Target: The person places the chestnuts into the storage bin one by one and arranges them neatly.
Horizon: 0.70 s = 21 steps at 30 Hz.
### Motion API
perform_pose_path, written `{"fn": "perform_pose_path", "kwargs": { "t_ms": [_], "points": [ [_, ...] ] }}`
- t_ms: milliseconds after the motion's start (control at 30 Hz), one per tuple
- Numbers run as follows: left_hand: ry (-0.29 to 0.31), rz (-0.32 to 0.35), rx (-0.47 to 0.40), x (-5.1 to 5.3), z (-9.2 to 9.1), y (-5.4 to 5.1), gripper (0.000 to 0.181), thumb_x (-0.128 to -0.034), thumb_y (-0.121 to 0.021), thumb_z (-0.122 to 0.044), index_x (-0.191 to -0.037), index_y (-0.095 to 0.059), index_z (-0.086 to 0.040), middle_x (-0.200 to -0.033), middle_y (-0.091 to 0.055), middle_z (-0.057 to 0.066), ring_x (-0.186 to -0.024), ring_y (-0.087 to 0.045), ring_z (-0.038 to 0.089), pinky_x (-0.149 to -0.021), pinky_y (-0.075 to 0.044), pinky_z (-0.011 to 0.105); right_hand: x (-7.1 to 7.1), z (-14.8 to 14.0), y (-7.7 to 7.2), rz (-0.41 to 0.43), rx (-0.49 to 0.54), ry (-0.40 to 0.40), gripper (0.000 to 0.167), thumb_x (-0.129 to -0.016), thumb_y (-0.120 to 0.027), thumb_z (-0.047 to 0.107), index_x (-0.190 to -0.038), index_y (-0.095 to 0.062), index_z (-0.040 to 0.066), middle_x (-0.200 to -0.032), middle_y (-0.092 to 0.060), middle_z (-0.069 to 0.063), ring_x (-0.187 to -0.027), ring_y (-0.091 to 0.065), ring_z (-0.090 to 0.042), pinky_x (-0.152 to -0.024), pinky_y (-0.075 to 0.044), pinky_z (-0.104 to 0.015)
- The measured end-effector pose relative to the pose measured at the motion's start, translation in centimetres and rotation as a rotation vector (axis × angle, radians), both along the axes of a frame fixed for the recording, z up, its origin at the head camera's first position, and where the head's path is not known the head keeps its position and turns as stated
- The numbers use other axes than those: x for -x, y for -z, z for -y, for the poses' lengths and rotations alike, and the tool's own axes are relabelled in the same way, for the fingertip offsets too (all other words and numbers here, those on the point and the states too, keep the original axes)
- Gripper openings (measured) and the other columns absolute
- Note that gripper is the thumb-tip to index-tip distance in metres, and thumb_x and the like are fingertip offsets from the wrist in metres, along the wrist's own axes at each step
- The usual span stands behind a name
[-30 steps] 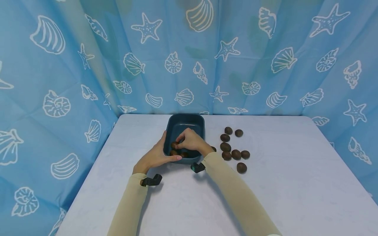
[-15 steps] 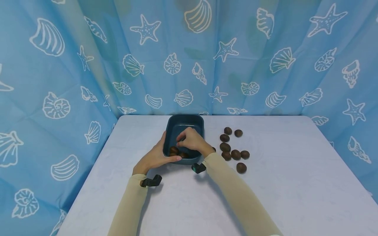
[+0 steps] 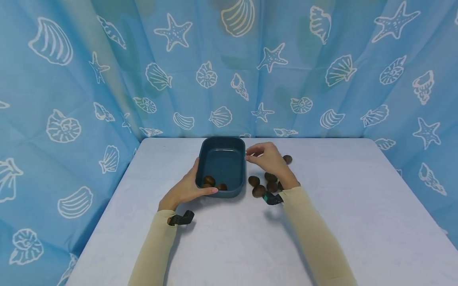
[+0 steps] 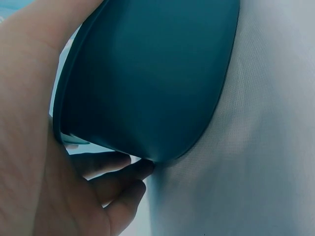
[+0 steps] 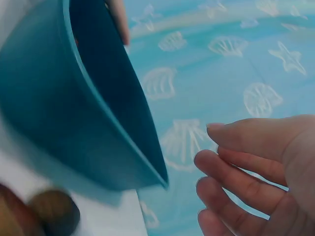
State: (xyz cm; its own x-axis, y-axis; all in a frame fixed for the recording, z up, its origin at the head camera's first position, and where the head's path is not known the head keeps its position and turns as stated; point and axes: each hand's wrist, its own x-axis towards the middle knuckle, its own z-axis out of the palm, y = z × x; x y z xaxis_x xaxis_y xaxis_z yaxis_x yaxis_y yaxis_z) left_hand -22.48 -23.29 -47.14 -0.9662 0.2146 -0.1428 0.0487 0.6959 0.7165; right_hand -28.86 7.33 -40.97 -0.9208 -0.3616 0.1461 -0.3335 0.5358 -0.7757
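Head view: white table [image 3: 222, 242], blue tray [image 3: 222, 165] on it, by the far edge, a bit left of that edge's middle. Left hand [image 3: 184, 190] clamped on the tray's near left corner, thumb along the near rim, fingers on the left wall. Right hand [image 3: 270, 161] just past the tray's right rim, over the table toward the far edge, fingers bent, holding nothing visible. Brown round things [image 3: 209, 180] in the tray's near left corner; loose brown pieces [image 3: 259, 191] on the table right of the tray, some hidden by the right hand and wrist. Curtain [image 3: 207, 75] with shell prints behind the far edge.

Left wrist view: tray wall fills the middle, hand wrapped at its corner, fingertips against the wall.

Right wrist view: right hand's fingers loosely bent, apart from the tray rim; two blurred brown pieces lower left.
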Motion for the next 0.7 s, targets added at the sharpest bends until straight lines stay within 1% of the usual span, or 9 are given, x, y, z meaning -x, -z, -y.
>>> {"fn": "perform_pose_path", "kwargs": {
  "t_ms": [67,133,233,300,367,433,600,700],
  "points": [
    [-0.003,0.009,0.002,0.0,0.0,0.0,0.135,-0.0787,-0.079,-0.067,-0.165,0.017,-0.029,-0.177,0.005,0.002,-0.163,-0.01,0.035,-0.125,-0.023,0.067,-0.2,-1.3,-0.1,0.02,-0.007,0.051,0.024,-0.096,-0.073,0.023,-0.117,-0.077,0.01,-0.114,-0.075,-0.011,-0.104,-0.068,-0.028,-0.084,-0.059,-0.043],
    [-0.007,0.014,0.014,0.0,0.0,0.0,0.137,-0.0771,-0.078,-0.07,-0.165,0.017,-0.029,-0.177,0.005,0.003,-0.163,-0.01,0.035,-0.125,-0.023,0.068,-0.3,-2.5,-0.1,0.038,-0.014,0.093,0.027,-0.097,-0.072,0.023,-0.119,-0.076,0.009,-0.115,-0.075,-0.013,-0.104,-0.068,-0.029,-0.086,-0.059,-0.044],
    [-0.011,0.016,0.03,-0.1,0.1,0.1,0.138,-0.0754,-0.077,-0.074,-0.165,0.017,-0.028,-0.177,0.004,0.004,-0.163,-0.01,0.037,-0.124,-0.024,0.069,-0.4,-3.9,0.2,0.064,-0.022,0.138,0.031,-0.097,-0.072,0.023,-0.122,-0.073,0.006,-0.118,-0.074,-0.015,-0.108,-0.068,-0.032,-0.094,-0.058,-0.048],
    [-0.013,0.019,0.035,-0.1,0.1,0.1,0.139,-0.075,-0.077,-0.075,-0.165,0.017,-0.028,-0.177,0.004,0.004,-0.163,-0.009,0.037,-0.124,-0.023,0.069,-0.4,-4.6,0.6,0.066,-0.035,0.159,0.033,-0.097,-0.071,0.023,-0.123,-0.072,0.003,-0.119,-0.074,-0.016,-0.11,-0.067,-0.033,-0.099,-0.055,-0.051],
    [-0.014,0.019,0.035,-0.1,0.1,0.1,0.138,-0.0755,-0.077,-0.075,-0.165,0.017,-0.028,-0.177,0.005,0.005,-0.163,-0.009,0.038,-0.124,-0.023,0.069,-0.5,-5.2,1.0,0.066,-0.044,0.169,0.035,-0.097,-0.071,0.023,-0.124,-0.071,0.001,-0.12,-0.073,-0.018,-0.112,-0.066,-0.034,-0.101,-0.054,-0.052],
    [-0.017,0.018,0.035,0.0,0.1,0.1,0.138,-0.0755,-0.077,-0.074,-0.165,0.017,-0.028,-0.177,0.005,0.004,-0.163,-0.009,0.038,-0.124,-0.023,0.069,-0.5,-5.6,1.4,0.075,-0.049,0.184,0.036,-0.097,-0.071,0.023,-0.124,-0.071,0.0,-0.121,-0.073,-0.019,-0.112,-0.066,-0.035,-0.102,-0.053,-0.053],
    [-0.015,0.012,0.034,0.1,0.0,0.2,0.138,-0.0757,-0.077,-0.074,-0.165,0.017,-0.028,-0.177,0.004,0.004,-0.163,-0.01,0.038,-0.124,-0.023,0.069,-0.6,-6.4,2.7,0.118,-0.058,0.204,0.036,-0.097,-0.071,0.025,-0.124,-0.071,0.002,-0.121,-0.071,-0.019,-0.11,-0.065,-0.034,-0.097,-0.054,-0.049],
    [-0.015,0.013,0.033,0.2,0.0,0.3,0.136,-0.0773,-0.078,-0.071,-0.165,0.018,-0.03,-0.177,0.004,0.004,-0.163,-0.01,0.038,-0.124,-0.023,0.07,-0.6,-6.6,3.4,0.117,-0.07,0.196,0.036,-0.096,-0.072,0.024,-0.124,-0.071,0.001,-0.122,-0.071,-0.02,-0.109,-0.064,-0.034,-0.093,-0.055,-0.047]
  ]
}}
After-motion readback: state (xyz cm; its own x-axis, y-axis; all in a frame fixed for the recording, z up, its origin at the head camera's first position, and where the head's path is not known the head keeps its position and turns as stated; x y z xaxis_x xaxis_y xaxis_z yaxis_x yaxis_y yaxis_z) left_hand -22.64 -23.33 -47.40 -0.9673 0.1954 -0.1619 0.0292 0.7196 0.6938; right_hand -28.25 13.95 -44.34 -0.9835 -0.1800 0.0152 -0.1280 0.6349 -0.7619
